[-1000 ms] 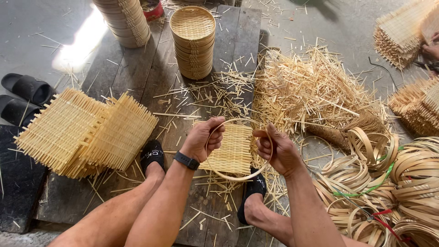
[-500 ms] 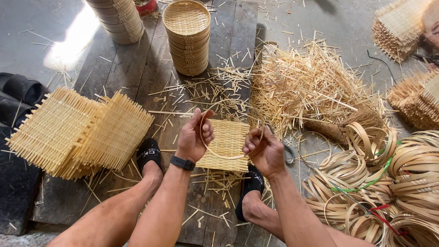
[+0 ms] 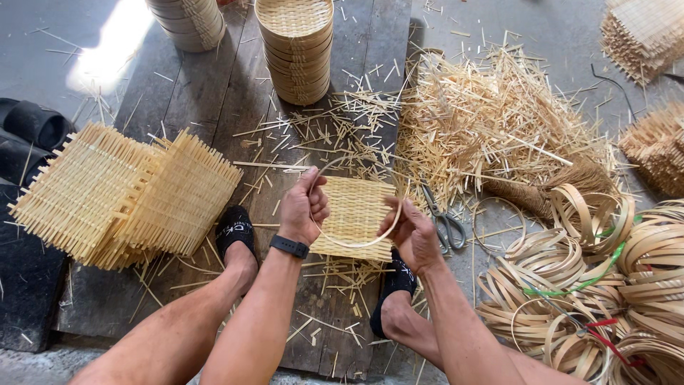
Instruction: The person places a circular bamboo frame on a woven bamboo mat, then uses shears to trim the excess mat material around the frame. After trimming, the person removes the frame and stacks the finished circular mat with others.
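My left hand (image 3: 304,207) and my right hand (image 3: 411,232) each pinch one side of a thin bamboo hoop (image 3: 356,244), held over a square woven bamboo mat (image 3: 354,207). The mat rests between my hands above the dark wooden boards (image 3: 221,93). A black band sits on my left wrist. My feet in black sandals lie below the hands, one on each side of the mat.
Two stacks of woven mats (image 3: 125,192) lie at left. Finished round baskets (image 3: 296,46) stand stacked at the back. Scissors (image 3: 445,221) lie right of the mat, beside a heap of bamboo offcuts (image 3: 499,121). Coiled bamboo strips (image 3: 591,278) fill the right.
Both hands have shifted slightly with the hoop, bringing it lower around the near edge of the mat; the view has tilted a little.
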